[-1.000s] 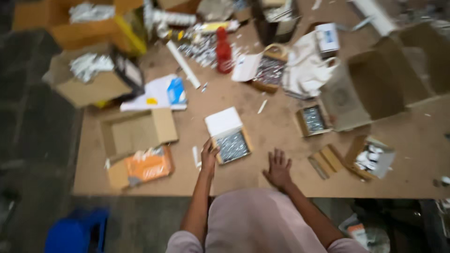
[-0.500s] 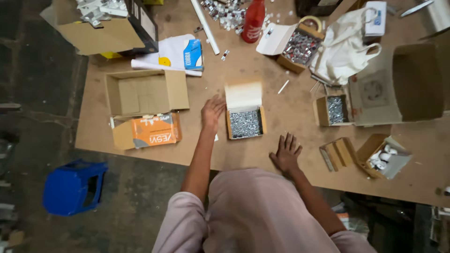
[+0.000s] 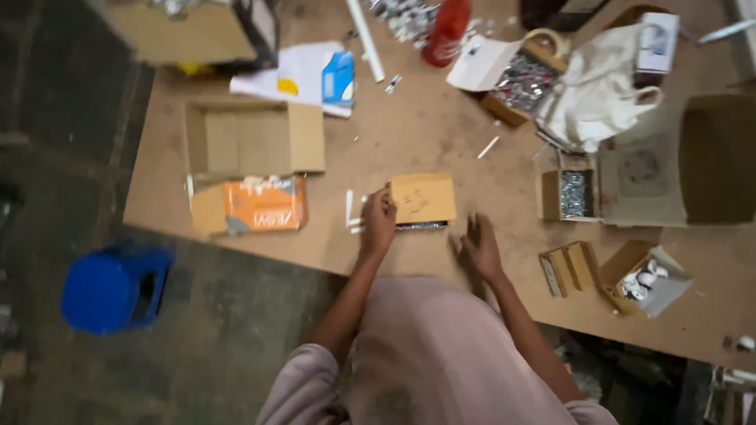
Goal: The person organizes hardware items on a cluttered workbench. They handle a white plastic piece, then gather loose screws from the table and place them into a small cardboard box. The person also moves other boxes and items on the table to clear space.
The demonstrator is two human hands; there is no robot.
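Under my left hand (image 3: 378, 223) I see a small box (image 3: 423, 199) with a plain tan lid bearing faint dark scribbles, on a light brown board table (image 3: 441, 142). To the left lie an orange carton with white print (image 3: 264, 205) and a bright blue bin (image 3: 114, 287) on the dark grey floor (image 3: 47, 157). Far off I make out a red bottle (image 3: 446, 31), a cream cloth bag (image 3: 598, 90) and a white-and-blue pack (image 3: 335, 77).

Bare table (image 3: 409, 142) beyond small box (image 3: 423, 198); cartons (image 3: 252, 140) flank left
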